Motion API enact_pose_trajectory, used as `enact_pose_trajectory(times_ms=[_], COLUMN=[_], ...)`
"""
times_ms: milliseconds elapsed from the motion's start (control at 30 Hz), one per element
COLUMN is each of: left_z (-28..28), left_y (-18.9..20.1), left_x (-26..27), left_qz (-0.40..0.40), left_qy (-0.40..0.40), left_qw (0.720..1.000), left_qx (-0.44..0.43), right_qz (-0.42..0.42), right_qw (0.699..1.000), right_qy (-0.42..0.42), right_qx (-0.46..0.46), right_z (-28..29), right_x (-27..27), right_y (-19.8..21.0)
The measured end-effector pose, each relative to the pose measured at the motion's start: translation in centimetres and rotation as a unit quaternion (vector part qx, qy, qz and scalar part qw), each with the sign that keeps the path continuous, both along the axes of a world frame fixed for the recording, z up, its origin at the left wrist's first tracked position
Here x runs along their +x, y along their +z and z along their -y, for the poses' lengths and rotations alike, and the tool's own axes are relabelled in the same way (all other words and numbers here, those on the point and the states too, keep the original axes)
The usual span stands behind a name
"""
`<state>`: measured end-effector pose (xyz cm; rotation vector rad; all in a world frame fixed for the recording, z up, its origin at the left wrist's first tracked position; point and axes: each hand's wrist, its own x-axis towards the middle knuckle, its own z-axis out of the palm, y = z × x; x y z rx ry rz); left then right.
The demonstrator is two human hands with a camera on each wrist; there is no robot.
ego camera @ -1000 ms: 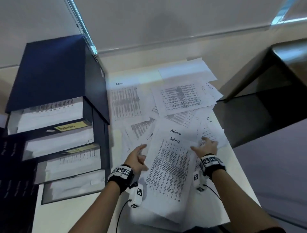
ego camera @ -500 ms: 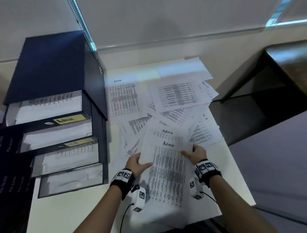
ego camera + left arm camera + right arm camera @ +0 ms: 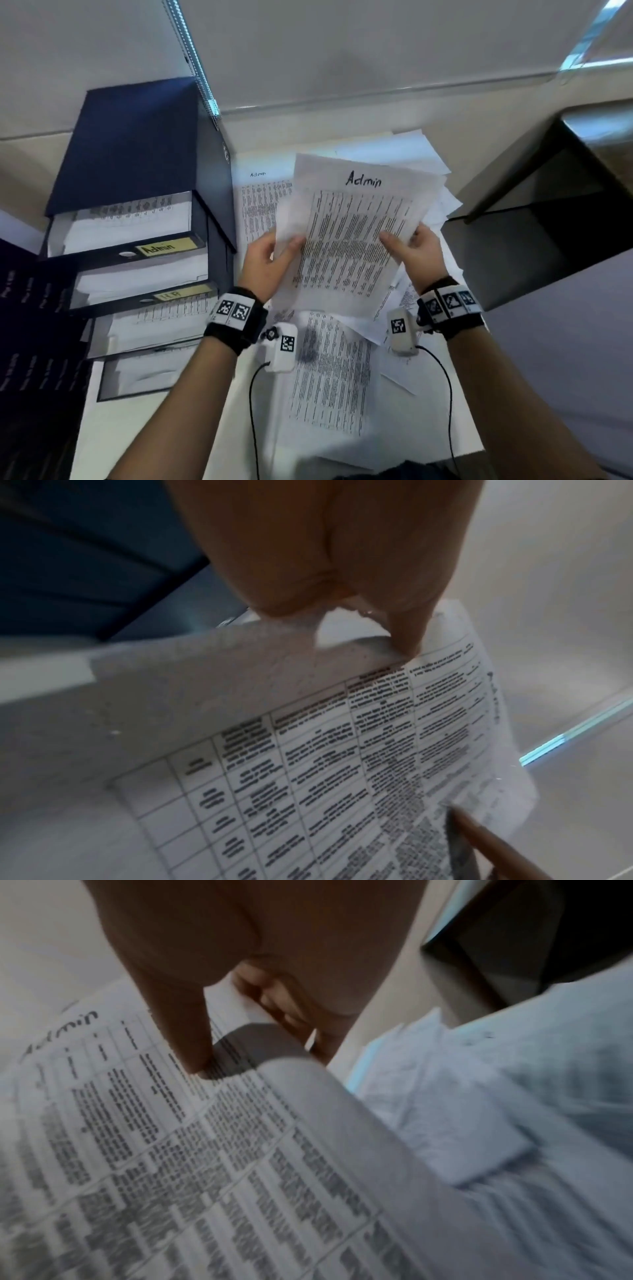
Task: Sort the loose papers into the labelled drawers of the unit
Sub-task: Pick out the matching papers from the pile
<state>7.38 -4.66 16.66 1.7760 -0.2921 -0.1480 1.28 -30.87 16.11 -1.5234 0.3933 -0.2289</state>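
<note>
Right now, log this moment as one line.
left hand: grips Admin sheets | right hand: grips same | sheets: lifted off table | Admin drawer: open

It looked like an office: printed sheets (image 3: 329, 370) lay scattered on a white desk (image 3: 102, 431) beside a dark filing drawer unit (image 3: 137, 154) labelled "Admin".

Printed "Admin" sheets (image 3: 346, 240) held aloft, loose papers (image 3: 329, 373) below, drawer unit (image 3: 137, 219) left
</note>
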Motion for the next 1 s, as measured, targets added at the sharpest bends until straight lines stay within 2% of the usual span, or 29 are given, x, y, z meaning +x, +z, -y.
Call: enact_pose_trajectory(times_ms=[133, 233, 333, 467, 767, 900, 1000], left_z=[-0.8, -1.0, -0.6, -0.7, -5.1, -8.9, -12.3], left_y=[0.5, -1.9, -3.9, -4.1, 2.2, 5.8, 8.0], left_x=[2.2, 2.3, 1.4, 1.3, 0.5, -0.8, -1.9], left_qz=[0.038, 0.001, -0.041, -0.041, 0.027, 0.028, 0.013], left_qy=[0.016, 0.010, 0.022, 0.061, 0.125, 0.161, 0.207], left_qw=[0.999, 1.000, 0.997, 0.996, 0.992, 0.986, 0.978], left_qx=[-0.015, 0.016, 0.061, 0.055, -0.004, -0.037, -0.029], right_qz=[0.049, -0.015, -0.089, -0.083, 0.056, 0.119, 0.122], right_qw=[0.999, 0.999, 0.987, 0.983, 0.981, 0.968, 0.961], right_qy=[0.000, 0.019, 0.057, 0.060, 0.076, 0.159, 0.210], right_qx=[0.007, -0.035, -0.123, -0.152, -0.167, -0.154, -0.134], right_z=[-0.3, -0.2, -0.3, -1.2, -5.8, -9.1, -12.2], right_x=[1.1, 1.2, 1.0, 1.7, 3.5, 3.8, 3.8], right_y=[2.7, -0.1, -3.4, -2.7, 6.4, 9.2, 10.2])
